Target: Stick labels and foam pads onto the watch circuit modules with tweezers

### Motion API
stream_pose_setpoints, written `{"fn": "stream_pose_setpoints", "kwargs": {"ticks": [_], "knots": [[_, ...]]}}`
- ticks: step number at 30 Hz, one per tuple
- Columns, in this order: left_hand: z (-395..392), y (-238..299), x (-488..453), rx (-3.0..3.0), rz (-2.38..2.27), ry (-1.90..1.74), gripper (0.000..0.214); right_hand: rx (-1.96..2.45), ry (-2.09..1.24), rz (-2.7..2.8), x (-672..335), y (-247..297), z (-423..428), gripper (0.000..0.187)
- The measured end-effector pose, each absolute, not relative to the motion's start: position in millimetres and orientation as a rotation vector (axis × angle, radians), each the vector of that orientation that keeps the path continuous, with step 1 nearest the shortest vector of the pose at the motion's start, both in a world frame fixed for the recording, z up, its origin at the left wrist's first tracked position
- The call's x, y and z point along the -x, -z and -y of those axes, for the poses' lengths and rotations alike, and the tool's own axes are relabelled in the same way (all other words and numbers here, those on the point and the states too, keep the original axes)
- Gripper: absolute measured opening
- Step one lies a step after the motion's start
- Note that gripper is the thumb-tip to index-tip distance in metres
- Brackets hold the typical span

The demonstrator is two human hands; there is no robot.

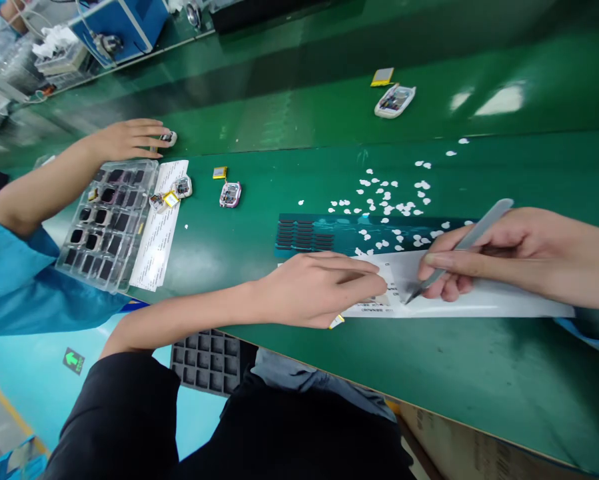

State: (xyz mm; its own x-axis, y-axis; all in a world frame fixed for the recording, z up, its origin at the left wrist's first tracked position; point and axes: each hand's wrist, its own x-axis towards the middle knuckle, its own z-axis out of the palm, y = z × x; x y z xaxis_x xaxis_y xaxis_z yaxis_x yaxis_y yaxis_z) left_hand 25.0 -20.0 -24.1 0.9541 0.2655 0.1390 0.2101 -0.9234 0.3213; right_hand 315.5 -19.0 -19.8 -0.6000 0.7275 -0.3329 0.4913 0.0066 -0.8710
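Note:
My left hand point(324, 288) rests on the left end of a white label sheet point(479, 297), fingers curled together and pinching something small and yellowish that I cannot make out. My right hand point(504, 253) grips metal tweezers point(459, 248), whose tip touches the sheet just right of my left fingertips. Behind the sheet lies a teal strip point(329, 230) carrying rows of small dark pads. Several white peeled-off bits point(394, 200) are scattered on the green bench point(429, 373) beyond it.
A co-worker in a blue sleeve reaches a hand point(129, 138) over a clear compartment tray point(106, 223). Small circuit modules point(230, 194) and a yellow part point(220, 172) lie nearby. Another module point(395, 101) sits farther back. A dark grid tray point(209, 360) sits below the bench edge.

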Motion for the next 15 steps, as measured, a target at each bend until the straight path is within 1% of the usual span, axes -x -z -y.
{"fn": "stream_pose_setpoints", "kwargs": {"ticks": [3, 7, 11, 15], "knots": [[17.5, 23.8, -24.9, -2.793, -0.345, -0.237, 0.038, 1.323, -1.636, 1.994, -316.8, 17.8, 20.3, 0.062], [14.7, 21.9, -24.2, -2.777, -0.32, -0.207, 0.038, 1.389, -1.571, 1.932, -319.0, 16.4, 21.2, 0.065], [14.6, 22.8, -24.2, -2.713, -0.337, -0.23, 0.039, 1.438, -1.423, 1.864, -317.3, 14.8, 23.2, 0.063], [18.5, 20.8, -22.8, -2.396, -0.395, -0.435, 0.033, 1.445, -1.248, 1.632, -309.2, 11.1, 37.0, 0.055]]}}
